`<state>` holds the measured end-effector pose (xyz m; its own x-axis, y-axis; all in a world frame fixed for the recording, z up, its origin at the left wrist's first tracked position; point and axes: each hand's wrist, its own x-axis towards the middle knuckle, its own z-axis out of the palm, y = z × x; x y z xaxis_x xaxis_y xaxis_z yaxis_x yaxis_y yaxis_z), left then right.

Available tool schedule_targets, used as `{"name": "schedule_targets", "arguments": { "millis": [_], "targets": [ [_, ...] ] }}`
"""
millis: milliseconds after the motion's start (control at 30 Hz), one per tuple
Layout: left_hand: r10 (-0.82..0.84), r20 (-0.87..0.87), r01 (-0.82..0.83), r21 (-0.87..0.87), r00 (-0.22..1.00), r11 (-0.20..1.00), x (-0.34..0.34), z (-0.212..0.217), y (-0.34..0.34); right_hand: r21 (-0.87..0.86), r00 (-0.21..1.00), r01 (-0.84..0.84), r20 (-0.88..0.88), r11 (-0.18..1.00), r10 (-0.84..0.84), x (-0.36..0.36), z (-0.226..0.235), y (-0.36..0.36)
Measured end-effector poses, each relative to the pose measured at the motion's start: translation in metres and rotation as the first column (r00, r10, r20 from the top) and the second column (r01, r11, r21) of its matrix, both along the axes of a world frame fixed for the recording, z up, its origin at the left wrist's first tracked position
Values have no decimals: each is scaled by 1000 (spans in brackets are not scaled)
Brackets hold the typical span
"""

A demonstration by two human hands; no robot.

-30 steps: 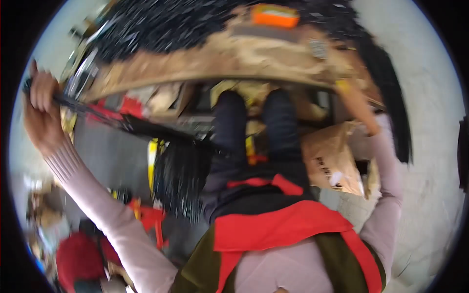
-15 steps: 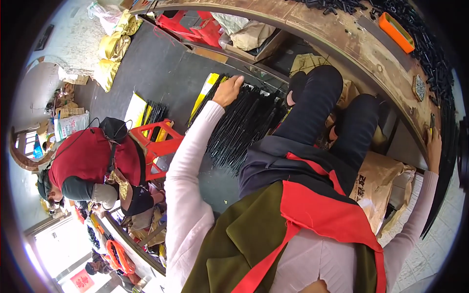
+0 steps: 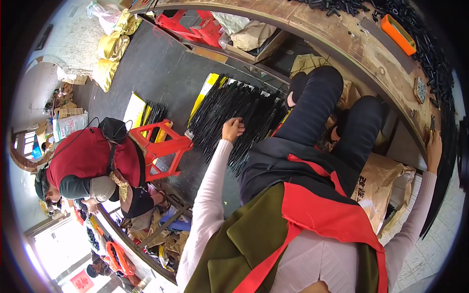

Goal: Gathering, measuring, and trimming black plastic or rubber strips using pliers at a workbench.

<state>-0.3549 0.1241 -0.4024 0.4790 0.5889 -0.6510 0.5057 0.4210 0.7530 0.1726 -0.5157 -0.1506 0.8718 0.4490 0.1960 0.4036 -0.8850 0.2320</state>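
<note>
My left hand [image 3: 233, 129], fingers curled, is over the near part of a broad pile of thin black strips [image 3: 244, 107] low on my left. Whether a strip is between its fingers I cannot make out. At the right, my right hand [image 3: 434, 149] lies at the edge of the wooden table [image 3: 332, 44]. Small pliers with yellow handles [image 3: 432, 128] stick out from its fingers, jaws pointing away from me. Long black strips [image 3: 445, 161] hang over the table edge beside that hand.
An orange tray [image 3: 398, 35] and many small black parts [image 3: 430, 56] lie on the table. On my left stands a red plastic stool [image 3: 163, 146], next to a stooping person in a red vest [image 3: 93, 156]. A brown paper sack [image 3: 381, 183] is below the table.
My left hand has come from the far left edge of the strip pile back toward me and to the right. The right hand stays in place. More of the red stool shows.
</note>
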Motion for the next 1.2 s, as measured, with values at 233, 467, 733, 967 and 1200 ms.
{"name": "schedule_targets", "arguments": {
  "millis": [233, 467, 733, 967, 1200],
  "targets": [
    [-242, 253, 105, 457, 937, 883, 120, 133, -4, -16, 998, 55, -26, 998, -56, -6, 20, 10],
    [-812, 436, 517, 626, 389, 584, 217, 223, -156, 341, 988, 67, 110, 938, -111, -39, 3, 98],
    [-629, 515, 660, 152, 582, 735, 227, 98, -234, 307, 962, 34, 247, 951, -114, -96, 57, -24],
    [-556, 422, 675, -221, 717, 703, 241, 89, -226, 182, 887, 350, 252, 919, -388, -59, 38, -72],
    [-556, 385, 655, -200, 737, 729, 240, 88, -229, 34, 905, 422, 48, 906, -423, -12, 40, -68]
  ]
}}
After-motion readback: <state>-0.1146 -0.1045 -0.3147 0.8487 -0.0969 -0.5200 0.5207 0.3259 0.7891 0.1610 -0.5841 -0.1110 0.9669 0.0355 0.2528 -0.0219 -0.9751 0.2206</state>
